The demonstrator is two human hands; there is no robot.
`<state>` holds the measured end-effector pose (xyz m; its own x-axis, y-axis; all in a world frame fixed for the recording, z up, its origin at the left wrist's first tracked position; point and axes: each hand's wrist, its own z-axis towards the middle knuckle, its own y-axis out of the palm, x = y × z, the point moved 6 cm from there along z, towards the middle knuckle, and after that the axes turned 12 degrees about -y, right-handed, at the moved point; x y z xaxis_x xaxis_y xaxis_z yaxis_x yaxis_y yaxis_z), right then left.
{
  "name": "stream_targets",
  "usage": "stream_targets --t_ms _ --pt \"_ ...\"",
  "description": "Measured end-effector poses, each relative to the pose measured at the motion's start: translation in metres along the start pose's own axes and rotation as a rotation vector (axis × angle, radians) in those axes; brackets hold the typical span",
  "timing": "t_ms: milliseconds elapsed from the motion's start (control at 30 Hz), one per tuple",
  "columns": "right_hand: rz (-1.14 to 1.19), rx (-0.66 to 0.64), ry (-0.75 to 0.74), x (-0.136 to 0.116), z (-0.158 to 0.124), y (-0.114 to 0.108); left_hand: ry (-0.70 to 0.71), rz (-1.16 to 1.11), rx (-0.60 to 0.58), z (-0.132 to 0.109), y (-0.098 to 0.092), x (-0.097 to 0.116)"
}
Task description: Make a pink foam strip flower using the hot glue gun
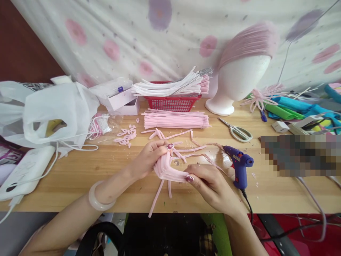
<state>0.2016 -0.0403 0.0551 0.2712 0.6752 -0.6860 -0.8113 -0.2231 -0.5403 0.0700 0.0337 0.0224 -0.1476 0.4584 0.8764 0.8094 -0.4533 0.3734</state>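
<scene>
My left hand (pixel 149 158) and my right hand (pixel 210 183) both grip a curved band of pink pipe cleaners (pixel 166 170) just above the wooden table (pixel 80 170). Loose pink ends hang from the band toward the table's front edge. My left thumb presses on the band's top; my right thumb pinches its lower right end. A blue glue gun (pixel 239 165) stands just right of my right hand, its cord running off the front edge.
A pink pipe-cleaner bundle (pixel 176 120) lies before a red basket (pixel 172 103) of white ones. A white foam head (pixel 237 81) with a pink cap, scissors (pixel 238 131), white plastic bags (pixel 48 113), a small box (pixel 121 99) and cut pink bits (pixel 125 137) surround them.
</scene>
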Motion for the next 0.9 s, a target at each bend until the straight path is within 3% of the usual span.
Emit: stream_targets --t_ms 333,533,733,900 --pt "-0.022 0.042 -0.003 0.01 -0.001 0.003 0.024 -0.023 0.012 -0.003 0.0 0.001" --pt "0.005 0.067 0.018 0.015 -0.013 0.002 0.04 -0.038 0.111 -0.005 -0.004 0.001" --pt "0.09 0.076 0.149 0.024 -0.026 0.001 0.052 0.004 0.096 -0.013 0.001 0.008" --pt "0.18 0.145 0.276 0.029 -0.036 -0.001 0.14 0.191 0.095 -0.02 0.003 0.016"
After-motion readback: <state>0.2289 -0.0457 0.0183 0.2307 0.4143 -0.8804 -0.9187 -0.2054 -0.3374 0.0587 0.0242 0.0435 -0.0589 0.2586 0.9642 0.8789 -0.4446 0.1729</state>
